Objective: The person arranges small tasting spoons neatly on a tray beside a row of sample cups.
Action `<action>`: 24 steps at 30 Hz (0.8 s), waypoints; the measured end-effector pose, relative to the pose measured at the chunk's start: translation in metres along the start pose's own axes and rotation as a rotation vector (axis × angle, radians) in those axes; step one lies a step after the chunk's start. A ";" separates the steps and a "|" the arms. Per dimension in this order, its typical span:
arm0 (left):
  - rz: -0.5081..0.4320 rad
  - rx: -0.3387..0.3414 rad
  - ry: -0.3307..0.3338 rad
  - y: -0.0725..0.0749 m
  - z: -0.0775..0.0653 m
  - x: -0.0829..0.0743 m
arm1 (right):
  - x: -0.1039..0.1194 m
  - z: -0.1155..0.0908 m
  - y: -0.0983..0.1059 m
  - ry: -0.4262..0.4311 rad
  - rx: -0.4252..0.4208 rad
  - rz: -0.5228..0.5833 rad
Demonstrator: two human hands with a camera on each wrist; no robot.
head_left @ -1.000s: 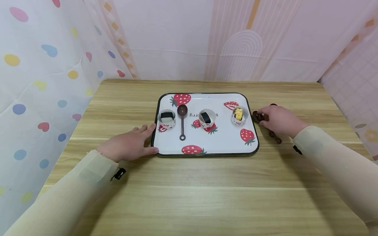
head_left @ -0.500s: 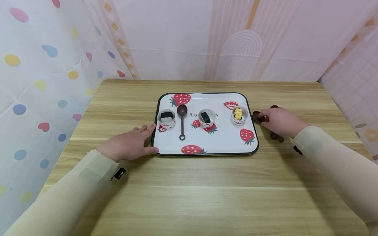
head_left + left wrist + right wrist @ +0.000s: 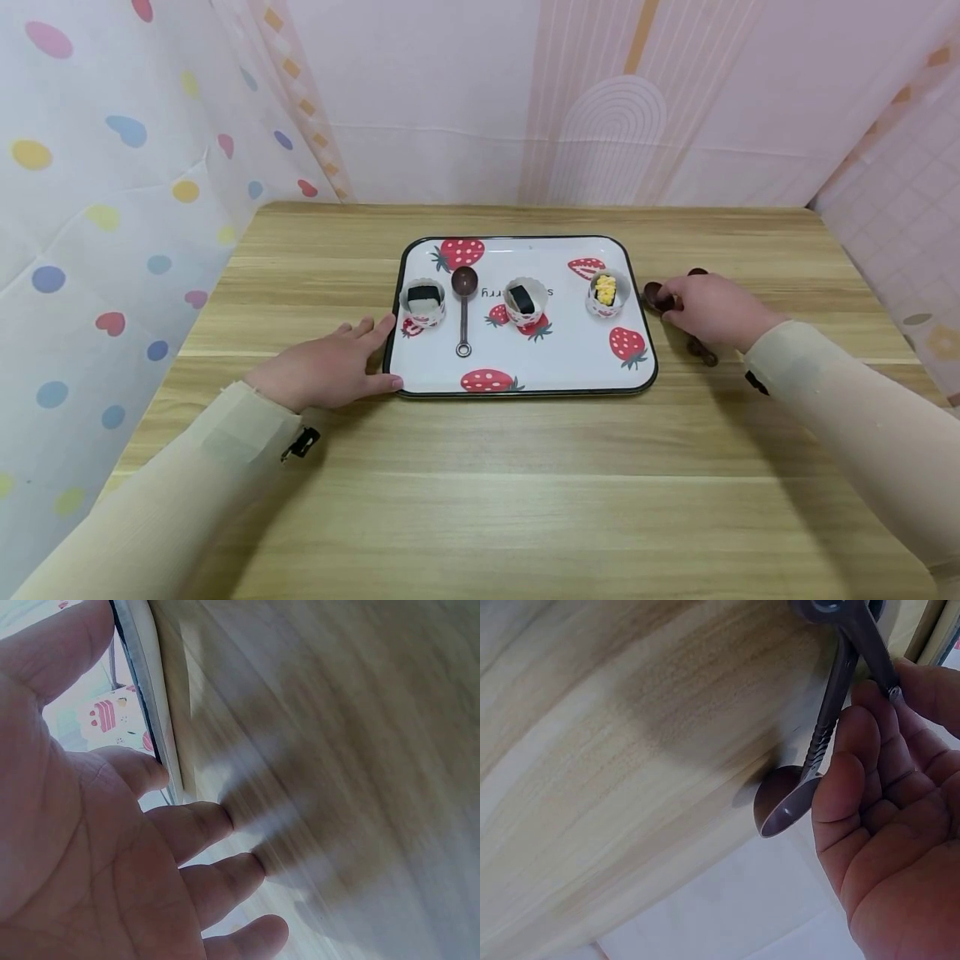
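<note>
Ideally, the brown measuring spoon [image 3: 870, 649] pinched narrowly by the right hand [image 3: 708, 310], just right of the strawberry-print tray [image 3: 570, 362], should be eased clear of the overlapping second spoon [image 3: 821, 739], while the tray's left rim is touched by the spread-fingered left hand [image 3: 322, 367].

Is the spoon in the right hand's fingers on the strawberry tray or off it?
Off it. In the head view, the spoon, pinched by the right hand, is past the right edge of the tray, over the table.
</note>
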State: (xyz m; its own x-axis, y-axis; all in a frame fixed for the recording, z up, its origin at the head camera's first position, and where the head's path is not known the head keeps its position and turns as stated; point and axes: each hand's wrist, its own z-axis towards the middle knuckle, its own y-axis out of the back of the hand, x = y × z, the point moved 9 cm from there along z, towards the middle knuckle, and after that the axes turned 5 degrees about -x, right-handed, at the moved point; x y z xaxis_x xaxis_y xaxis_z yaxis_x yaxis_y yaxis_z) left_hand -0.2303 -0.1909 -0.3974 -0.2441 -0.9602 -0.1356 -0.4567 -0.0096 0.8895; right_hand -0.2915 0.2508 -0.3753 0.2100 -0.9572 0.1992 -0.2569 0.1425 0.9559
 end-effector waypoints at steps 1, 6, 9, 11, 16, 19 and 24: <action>0.001 0.000 -0.001 0.000 0.000 0.000 | 0.000 0.000 0.000 0.000 0.001 -0.003; -0.001 -0.012 -0.003 0.001 -0.001 0.000 | 0.001 0.000 0.000 -0.010 0.011 -0.001; -0.002 -0.017 -0.006 0.001 -0.001 0.000 | 0.000 0.000 -0.001 -0.016 0.015 0.003; -0.004 -0.017 -0.008 0.001 -0.001 0.000 | 0.000 0.000 -0.001 -0.019 0.016 0.004; -0.005 -0.018 -0.008 0.001 0.000 -0.001 | 0.000 0.001 -0.002 -0.013 0.006 0.004; -0.008 -0.020 -0.007 0.001 -0.001 -0.002 | 0.000 0.001 -0.001 -0.012 -0.001 0.001; -0.010 -0.018 -0.006 0.001 -0.002 -0.001 | -0.001 0.001 -0.001 -0.022 -0.004 0.003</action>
State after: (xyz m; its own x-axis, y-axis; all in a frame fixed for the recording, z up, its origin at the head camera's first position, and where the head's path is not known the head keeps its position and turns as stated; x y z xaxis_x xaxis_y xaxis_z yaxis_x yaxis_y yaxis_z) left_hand -0.2288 -0.1902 -0.3956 -0.2445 -0.9584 -0.1476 -0.4439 -0.0247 0.8957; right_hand -0.2928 0.2514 -0.3772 0.1886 -0.9621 0.1970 -0.2536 0.1461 0.9562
